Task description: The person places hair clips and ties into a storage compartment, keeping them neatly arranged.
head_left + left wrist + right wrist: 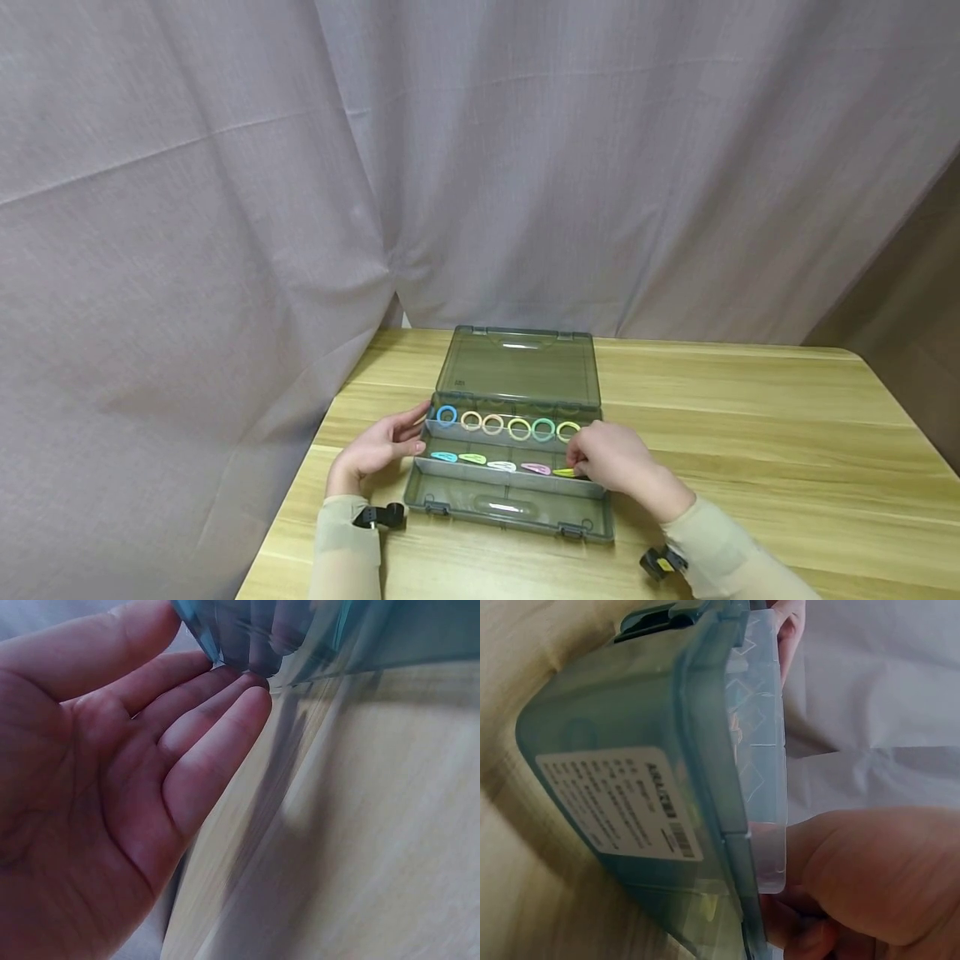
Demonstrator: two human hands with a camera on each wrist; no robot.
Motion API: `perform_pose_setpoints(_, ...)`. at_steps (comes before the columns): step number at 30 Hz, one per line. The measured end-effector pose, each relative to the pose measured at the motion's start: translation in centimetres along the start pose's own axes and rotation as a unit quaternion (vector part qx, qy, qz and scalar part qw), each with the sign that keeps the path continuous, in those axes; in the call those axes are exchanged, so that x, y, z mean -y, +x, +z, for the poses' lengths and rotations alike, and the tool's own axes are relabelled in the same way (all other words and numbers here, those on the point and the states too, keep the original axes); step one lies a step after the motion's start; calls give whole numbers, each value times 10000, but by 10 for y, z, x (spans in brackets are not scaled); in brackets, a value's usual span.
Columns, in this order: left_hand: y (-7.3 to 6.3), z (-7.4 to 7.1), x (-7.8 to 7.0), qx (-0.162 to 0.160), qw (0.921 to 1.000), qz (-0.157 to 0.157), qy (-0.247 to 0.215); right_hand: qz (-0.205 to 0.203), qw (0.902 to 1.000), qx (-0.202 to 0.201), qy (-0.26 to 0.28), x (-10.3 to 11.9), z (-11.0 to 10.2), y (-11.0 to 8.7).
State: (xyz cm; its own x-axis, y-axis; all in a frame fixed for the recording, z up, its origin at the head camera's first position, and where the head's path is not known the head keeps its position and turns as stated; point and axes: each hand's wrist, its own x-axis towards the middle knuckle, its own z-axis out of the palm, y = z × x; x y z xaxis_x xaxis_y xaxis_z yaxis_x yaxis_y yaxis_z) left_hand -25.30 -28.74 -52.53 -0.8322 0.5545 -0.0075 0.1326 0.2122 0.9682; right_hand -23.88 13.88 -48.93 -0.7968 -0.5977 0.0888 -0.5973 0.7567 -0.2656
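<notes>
My right hand [613,456] reaches into the right end of the green translucent storage box [517,510], its fingers curled at a yellow snap hair clip [563,472] in the middle row. Through the box wall in the right wrist view a yellow patch shows below the label [622,802]. Beside the yellow clip lie a pink clip [536,468], a white clip [502,467], a green clip [472,458] and a blue clip [444,457]. My left hand [378,448] rests its outstretched fingers and thumb against the box's left side.
The lid [521,367] lies open toward the back. Several coloured hair ties, among them a blue one [447,407] and a green one [552,431], stand in the rear row. The front compartment faces me. A wooden table [750,433] holds the box; a grey curtain [525,183] hangs behind.
</notes>
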Motion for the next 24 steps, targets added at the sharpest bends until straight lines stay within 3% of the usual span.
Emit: perform_pose_setpoints(24, 2, 0, -2, -27, 10000, 4, 5, 246, 9982, -145, -524, 5, 1, 6)
